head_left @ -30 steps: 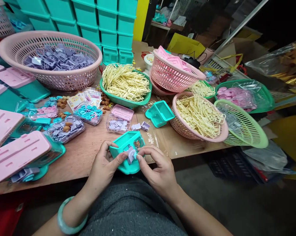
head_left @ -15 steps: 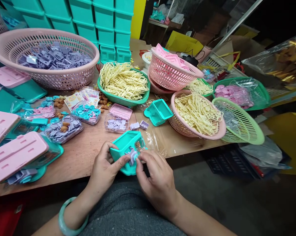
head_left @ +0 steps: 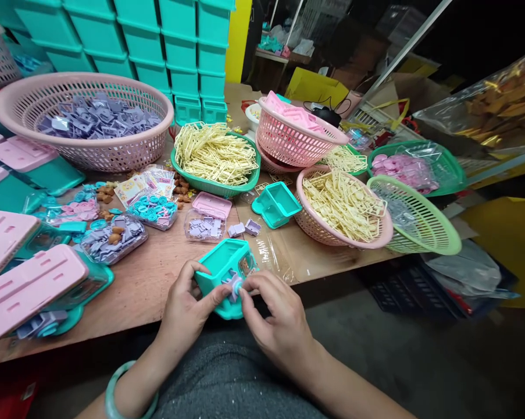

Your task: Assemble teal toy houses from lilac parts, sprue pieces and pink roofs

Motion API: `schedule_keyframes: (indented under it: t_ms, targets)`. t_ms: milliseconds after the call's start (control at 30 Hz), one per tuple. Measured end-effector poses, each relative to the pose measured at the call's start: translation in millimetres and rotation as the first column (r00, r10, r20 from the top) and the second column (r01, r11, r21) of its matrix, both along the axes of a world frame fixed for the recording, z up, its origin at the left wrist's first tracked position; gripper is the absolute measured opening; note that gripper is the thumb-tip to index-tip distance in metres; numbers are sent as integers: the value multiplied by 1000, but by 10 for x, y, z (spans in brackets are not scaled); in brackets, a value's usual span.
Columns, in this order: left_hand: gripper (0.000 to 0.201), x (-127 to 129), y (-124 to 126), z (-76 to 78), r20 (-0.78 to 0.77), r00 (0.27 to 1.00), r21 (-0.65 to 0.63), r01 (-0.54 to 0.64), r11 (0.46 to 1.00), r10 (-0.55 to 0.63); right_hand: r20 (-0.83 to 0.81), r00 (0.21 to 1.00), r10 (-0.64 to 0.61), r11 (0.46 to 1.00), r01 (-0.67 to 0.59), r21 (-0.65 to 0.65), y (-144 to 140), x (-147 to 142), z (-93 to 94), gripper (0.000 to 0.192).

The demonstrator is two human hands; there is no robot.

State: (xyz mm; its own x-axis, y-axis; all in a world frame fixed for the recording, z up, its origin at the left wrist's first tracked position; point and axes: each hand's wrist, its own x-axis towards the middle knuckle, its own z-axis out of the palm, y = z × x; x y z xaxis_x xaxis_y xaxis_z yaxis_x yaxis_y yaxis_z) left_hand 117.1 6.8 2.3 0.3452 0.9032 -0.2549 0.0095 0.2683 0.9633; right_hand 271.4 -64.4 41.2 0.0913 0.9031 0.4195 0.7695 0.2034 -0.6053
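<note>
Head view: the left hand (head_left: 186,302) clamps the small teal plastic box (head_left: 221,273) just off the near edge of the wooden surface (head_left: 157,273), above the lap, while the right hand (head_left: 273,317) pinches the small lilac plastic fitting (head_left: 234,285) against the box's front face with thumb and fingertips closed on it. Because the fitting is tiny and largely covered by the fingertips, it may seat crooked or slip free and drop off the surface. A sideways slip could also nudge the clear tray of lilac parts (head_left: 203,226) nearby.
</note>
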Motion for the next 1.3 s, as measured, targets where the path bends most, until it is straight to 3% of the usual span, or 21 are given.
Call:
schedule_keyframes:
  t_ms: [133,267,400,467,533,633,700,833,933,1033,1133,1167,1233,1300]
  targets:
    - [42,-46,-15,-73,-61,998,93,3,996,3,-160,987,-31,993,13,-114,-32,-3,-26,16]
    - [41,-204,153,-37,-72,997,211,33,977,-18,-360,933,5,990,-54,-126,13,-28,-158,15]
    - [68,-414,453,-34,-84,944,264,329,907,-318,-338,925,173,975,-211,-76,114,56,-275,18]
    - [72,-453,589,-95,-118,884,283,466,838,-452,-272,943,194,980,-199,10,221,161,-297,21]
    - [70,-441,687,-161,-179,853,302,522,798,-490,-191,968,164,983,-146,109,417,301,-286,21]
    - [75,-408,745,-160,-318,831,359,551,753,-457,45,997,56,984,-63,164,922,540,-231,17]
    - [81,-416,751,-68,-440,823,414,541,732,-360,296,955,-3,995,-28,99,1360,692,-189,14]
    - [60,-398,835,209,-487,865,505,394,768,-124,399,917,21,998,-42,44,2212,898,-102,29]
    - [42,-216,1021,362,-403,913,564,298,770,-58,429,899,90,995,-101,3,2579,948,-11,21]
    - [48,93,1233,447,-215,976,546,150,824,-35,419,904,83,995,-97,13,2532,897,81,20]
    - [75,405,1377,499,74,996,406,-72,911,46,301,954,0,994,-33,105,2110,739,113,26]
    - [78,492,1406,506,135,990,342,-83,936,39,165,986,-3,985,-26,171,1934,688,102,24]
    - [66,629,1439,500,184,980,237,29,971,-74,-28,998,63,968,-54,247,1605,650,51,19]
    - [48,719,1447,472,171,970,185,140,973,-172,-17,1000,-22,957,26,290,1365,744,-34,19]
